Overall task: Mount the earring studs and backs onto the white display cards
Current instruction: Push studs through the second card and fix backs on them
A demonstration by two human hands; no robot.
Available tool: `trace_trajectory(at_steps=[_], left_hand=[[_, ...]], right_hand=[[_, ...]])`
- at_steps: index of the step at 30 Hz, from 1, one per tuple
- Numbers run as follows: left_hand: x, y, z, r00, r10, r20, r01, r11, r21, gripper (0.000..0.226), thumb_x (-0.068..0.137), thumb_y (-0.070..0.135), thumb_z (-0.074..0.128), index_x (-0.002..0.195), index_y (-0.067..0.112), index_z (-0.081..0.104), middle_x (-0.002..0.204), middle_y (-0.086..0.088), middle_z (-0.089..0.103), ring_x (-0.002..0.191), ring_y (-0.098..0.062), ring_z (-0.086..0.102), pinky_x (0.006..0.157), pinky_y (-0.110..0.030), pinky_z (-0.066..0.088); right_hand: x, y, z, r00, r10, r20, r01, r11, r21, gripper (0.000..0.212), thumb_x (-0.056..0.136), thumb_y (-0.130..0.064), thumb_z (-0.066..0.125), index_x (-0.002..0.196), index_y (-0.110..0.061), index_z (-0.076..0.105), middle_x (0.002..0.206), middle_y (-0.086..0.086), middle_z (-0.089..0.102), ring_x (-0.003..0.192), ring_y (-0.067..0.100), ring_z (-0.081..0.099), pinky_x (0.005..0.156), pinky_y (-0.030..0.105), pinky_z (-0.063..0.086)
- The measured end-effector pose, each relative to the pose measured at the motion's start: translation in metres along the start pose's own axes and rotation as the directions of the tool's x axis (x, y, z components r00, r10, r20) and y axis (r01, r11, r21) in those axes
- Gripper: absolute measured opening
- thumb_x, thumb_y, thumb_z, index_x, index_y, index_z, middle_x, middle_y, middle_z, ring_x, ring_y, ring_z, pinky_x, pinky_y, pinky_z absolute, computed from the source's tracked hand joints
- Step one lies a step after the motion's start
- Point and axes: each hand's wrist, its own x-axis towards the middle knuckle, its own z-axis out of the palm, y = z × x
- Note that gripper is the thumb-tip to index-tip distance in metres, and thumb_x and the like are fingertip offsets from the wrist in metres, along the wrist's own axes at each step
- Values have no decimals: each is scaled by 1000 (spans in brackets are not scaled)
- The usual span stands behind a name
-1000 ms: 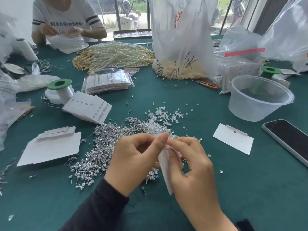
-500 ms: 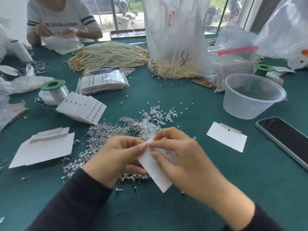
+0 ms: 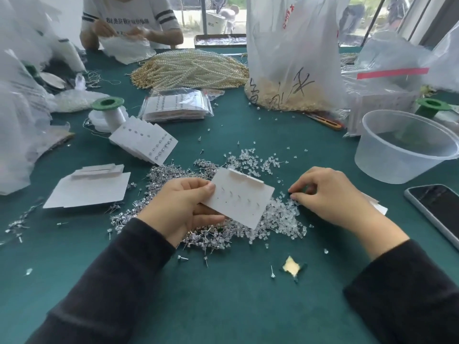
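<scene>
My left hand (image 3: 181, 204) pinches a white display card (image 3: 239, 198) by its left edge, back side up, with several stud posts poking through it. The card hovers over a heap of silver earring studs (image 3: 159, 180) and a heap of clear earring backs (image 3: 280, 219) on the green table. My right hand (image 3: 330, 194) is off the card, to its right, fingertips curled down onto the clear backs at the heap's edge. Whether it has one pinched is hidden. A filled card stack (image 3: 146, 142) lies at the left, blank cards (image 3: 87, 189) nearer me.
A clear plastic tub (image 3: 407, 145) and a phone (image 3: 437, 209) sit at the right. Bagged cards (image 3: 176, 105), pearl strands (image 3: 191, 68), a large plastic bag (image 3: 293, 58) and a green spool (image 3: 109, 108) lie farther back. Another person (image 3: 131, 23) works across the table.
My right hand let go of the card and moved right onto the clear backs. My left hand turned the card flat, facing up. The camera tilted down and shifted.
</scene>
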Motion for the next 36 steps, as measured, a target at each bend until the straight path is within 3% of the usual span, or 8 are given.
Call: trace_trajectory(at_steps=[6, 9, 12, 17, 27, 32, 36], left_hand=[[3, -7, 14, 998, 42, -38, -42, 999, 11, 13, 89, 7, 51, 79, 1, 55, 80, -18, 65, 52, -20, 67, 40, -20, 51], [4, -13, 17, 997, 69, -46, -68, 997, 26, 13, 89, 8, 51, 78, 1, 54, 80, -18, 64, 52, -20, 67, 40, -19, 51], [5, -14, 17, 994, 106, -39, -104, 993, 64, 14, 90, 9, 50, 79, 2, 53, 79, -18, 62, 51, -20, 66, 40, -19, 51], [6, -14, 17, 989, 146, -32, -139, 977, 164, 16, 91, 9, 50, 76, 4, 53, 75, -15, 62, 50, -18, 65, 41, -20, 52], [3, -17, 23, 983, 178, -35, -168, 966, 195, 17, 92, 9, 48, 76, 3, 52, 74, -18, 61, 46, -19, 65, 41, -20, 52], [1, -20, 28, 991, 133, -4, -131, 978, 161, 16, 91, 8, 50, 76, 3, 51, 74, -18, 62, 48, -19, 65, 41, -20, 52], [5, -24, 30, 977, 203, -60, -187, 960, 207, 17, 92, 9, 50, 76, 3, 51, 74, -16, 60, 46, -18, 63, 41, -22, 53]], right_hand=[[2, -7, -3, 993, -92, 74, 97, 994, -60, 11, 80, -13, 64, 76, -21, 70, 80, -10, 57, 67, -1, 50, 58, 4, 36], [8, -13, -8, 979, -93, 181, 113, 988, -102, 10, 80, -17, 63, 76, -20, 71, 79, -9, 64, 67, 9, 58, 62, 22, 48], [14, -19, -2, 981, -99, 170, 114, 990, -84, 9, 81, -22, 64, 73, -20, 67, 64, -14, 58, 59, -1, 53, 47, 10, 38], [16, -13, 6, 974, -123, 191, 127, 992, -7, 12, 82, -17, 60, 71, -22, 61, 64, -12, 57, 58, -1, 51, 49, 12, 36], [5, -20, 5, 971, -217, -104, 223, 974, 47, 10, 83, -14, 64, 74, -19, 63, 65, -10, 61, 61, 2, 54, 55, 4, 37], [-1, -27, 6, 964, -188, -187, 225, 952, 207, 9, 79, -9, 64, 78, -17, 69, 69, -4, 66, 62, 10, 58, 65, 23, 45], [-4, -30, 7, 958, -182, -222, 236, 938, 252, 12, 79, -8, 66, 78, -20, 70, 70, -5, 68, 63, 13, 60, 65, 24, 47]])
